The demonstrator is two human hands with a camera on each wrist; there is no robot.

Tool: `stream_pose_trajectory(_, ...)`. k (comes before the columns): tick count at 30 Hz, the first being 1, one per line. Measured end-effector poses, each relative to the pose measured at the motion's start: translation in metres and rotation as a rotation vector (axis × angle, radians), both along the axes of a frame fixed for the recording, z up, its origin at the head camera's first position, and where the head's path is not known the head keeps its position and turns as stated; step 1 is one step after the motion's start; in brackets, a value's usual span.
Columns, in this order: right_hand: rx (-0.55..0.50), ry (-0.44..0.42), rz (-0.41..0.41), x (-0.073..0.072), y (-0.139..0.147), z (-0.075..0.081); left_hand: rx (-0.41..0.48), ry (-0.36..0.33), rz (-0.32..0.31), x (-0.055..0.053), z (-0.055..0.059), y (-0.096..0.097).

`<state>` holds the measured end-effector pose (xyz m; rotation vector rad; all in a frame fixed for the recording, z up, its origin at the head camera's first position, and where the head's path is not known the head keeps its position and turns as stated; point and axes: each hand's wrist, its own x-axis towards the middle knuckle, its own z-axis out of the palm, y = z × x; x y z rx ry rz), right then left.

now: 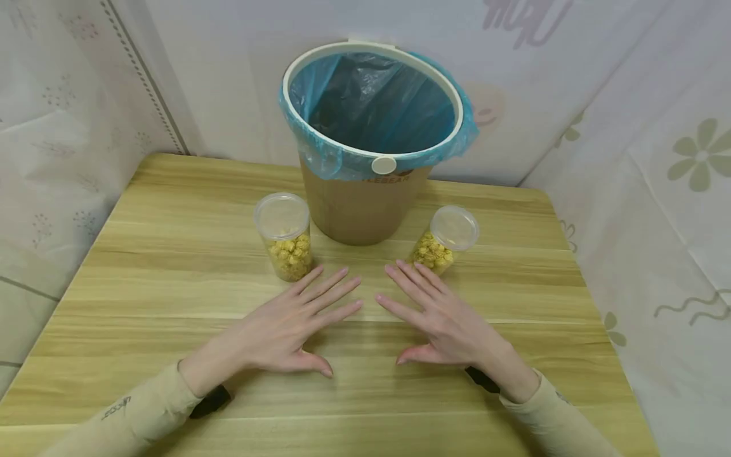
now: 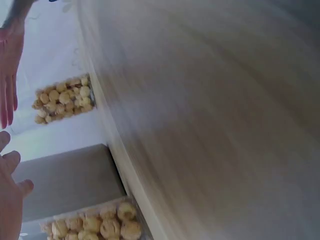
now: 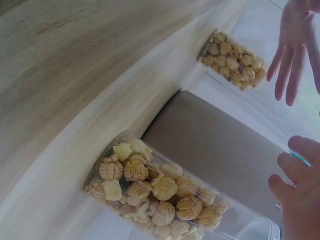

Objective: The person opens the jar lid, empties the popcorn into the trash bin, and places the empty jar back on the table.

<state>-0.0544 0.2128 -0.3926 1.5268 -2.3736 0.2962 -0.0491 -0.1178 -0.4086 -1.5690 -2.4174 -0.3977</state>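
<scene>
My left hand [image 1: 285,327] is held palm down above the table, its fingers spread and holding nothing. Just beyond its fingertips stands a clear plastic jar of popcorn [image 1: 290,254] with a transparent lid. On the other side, my right hand [image 1: 448,324] hovers with straight, spread fingers, also holding nothing. A second popcorn jar [image 1: 434,251] stands behind it, partly covered by the fingers in the head view. Up close in the right wrist view, this jar [image 3: 160,192] is filled partway with yellow-brown popcorn balls. The left wrist view shows the left jar [image 2: 100,222] at its lower edge.
A brown trash bin [image 1: 362,212] with a white rim and a blue bag [image 1: 337,152] folded over it stands behind and between the jars. The wooden table [image 1: 354,431] ends at patterned cloth hangings [image 1: 228,82] on the back and sides.
</scene>
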Motion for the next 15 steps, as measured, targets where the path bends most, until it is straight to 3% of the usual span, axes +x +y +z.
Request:
stream_pose_trajectory(7, -0.110, 0.012, 0.004, -0.002, 0.002, 0.007, 0.057, -0.050, 0.009, -0.001, -0.002, 0.013)
stream_pose_trajectory(15, -0.324, 0.067, 0.003, -0.009, 0.005, 0.024, 0.107, -0.133, 0.030, 0.001, 0.006, 0.023)
